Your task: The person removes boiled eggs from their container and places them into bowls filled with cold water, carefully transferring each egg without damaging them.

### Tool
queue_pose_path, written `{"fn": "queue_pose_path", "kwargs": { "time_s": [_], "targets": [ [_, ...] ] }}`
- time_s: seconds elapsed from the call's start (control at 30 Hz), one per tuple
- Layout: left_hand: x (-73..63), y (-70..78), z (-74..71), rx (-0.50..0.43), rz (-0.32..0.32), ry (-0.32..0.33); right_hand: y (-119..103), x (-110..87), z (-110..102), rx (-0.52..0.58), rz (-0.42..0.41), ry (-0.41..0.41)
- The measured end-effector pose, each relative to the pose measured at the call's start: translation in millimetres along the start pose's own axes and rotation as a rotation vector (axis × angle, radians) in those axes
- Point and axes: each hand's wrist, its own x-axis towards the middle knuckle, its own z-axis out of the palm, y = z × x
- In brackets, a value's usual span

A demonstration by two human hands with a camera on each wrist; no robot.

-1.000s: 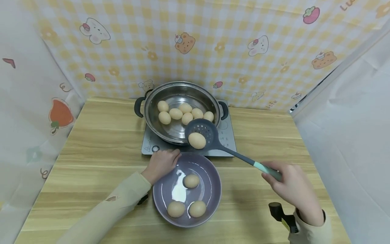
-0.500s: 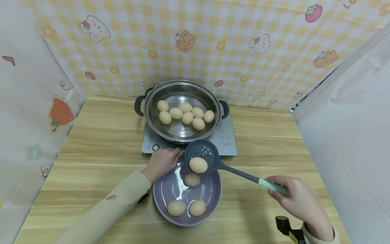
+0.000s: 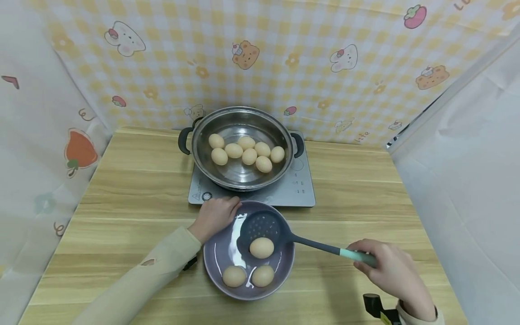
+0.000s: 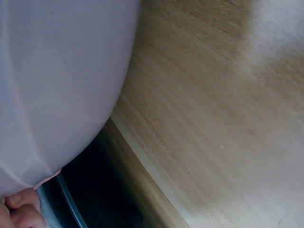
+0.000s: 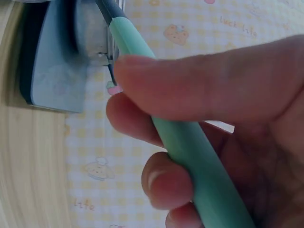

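My right hand (image 3: 392, 266) grips the green handle (image 5: 185, 142) of a dark grey slotted spoon (image 3: 264, 223), thumb on one side and fingers curled round the other. The spoon's head is over the purple plate (image 3: 215, 282), carrying a brown egg (image 3: 262, 248) near its lower edge. Two more eggs, a left one (image 3: 234, 276) and a right one (image 3: 262, 276), lie at the plate's near side. Whatever is under the spoon is hidden. At the plate's far left rim, my left hand (image 3: 215, 219) holds on; its curled fingertips (image 4: 26, 209) show in the left wrist view.
Behind the plate, a steel pot (image 3: 239, 180) with black handles holds several eggs (image 3: 249, 156). It stands on a grey induction cooker (image 3: 284, 196). A checked cloth (image 3: 268, 58) hangs behind the wooden table (image 3: 142, 180).
My right hand has brought the slotted spoon and its egg from the pot's near rim down over the plate. A plate egg seen earlier is now covered. My left hand stays put.
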Motion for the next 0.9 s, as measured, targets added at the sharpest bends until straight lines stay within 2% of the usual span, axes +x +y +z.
{"fn": "queue_pose_path", "kwargs": {
  "time_s": [0.27, 0.57, 0.9],
  "targets": [
    [0.4, 0.6, -2.4, 0.0, 0.0, -0.014, 0.6, 0.5, 7.5, -0.019, -0.004, 0.032],
    [0.4, 1.1, -2.4, -0.001, -0.007, -0.007, 1.1, 0.4, 10.8, -0.011, -0.098, 0.129],
    [-0.4, 0.5, -2.0, 0.004, 0.001, -0.011, 0.9, 0.8, 12.1, -0.021, -0.126, 0.166]
  ]
}}
